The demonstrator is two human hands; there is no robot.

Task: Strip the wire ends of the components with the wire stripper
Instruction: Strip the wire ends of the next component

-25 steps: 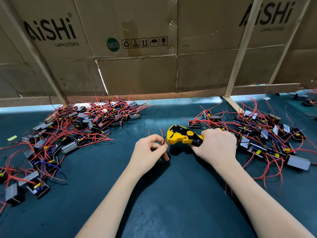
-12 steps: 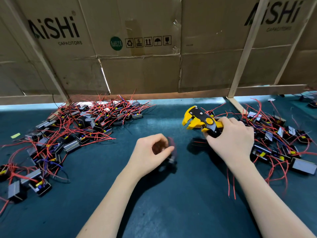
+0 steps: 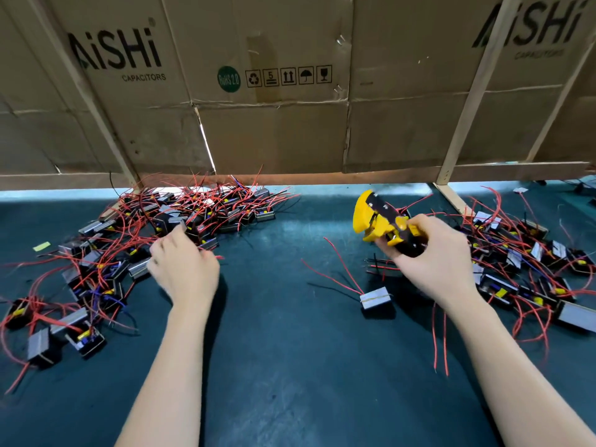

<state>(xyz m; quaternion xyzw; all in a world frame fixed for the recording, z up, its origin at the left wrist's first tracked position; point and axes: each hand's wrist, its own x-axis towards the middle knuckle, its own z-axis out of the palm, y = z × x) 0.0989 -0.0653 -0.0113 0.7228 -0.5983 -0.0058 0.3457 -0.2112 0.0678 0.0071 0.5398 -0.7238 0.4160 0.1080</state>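
Note:
My right hand (image 3: 435,262) grips the handles of the yellow and black wire stripper (image 3: 380,221) and holds it above the mat, jaws pointing up and left. One grey component (image 3: 375,298) with long red wires lies alone on the mat just below and left of that hand. My left hand (image 3: 183,266) reaches into the left pile of components (image 3: 135,240), fingers stretched forward and touching a grey component at the pile's edge. I see nothing held in it. A second pile of components (image 3: 522,262) lies to the right of my right hand.
A dark green mat (image 3: 290,366) covers the bench. Cardboard boxes (image 3: 274,124) on a wooden frame (image 3: 464,124) hang low over the back of the bench. A small yellow-green scrap (image 3: 41,246) lies at the far left.
My left hand let go of the component, which now lies on the mat, and moved left to the pile. My right hand lifted the stripper up and to the right.

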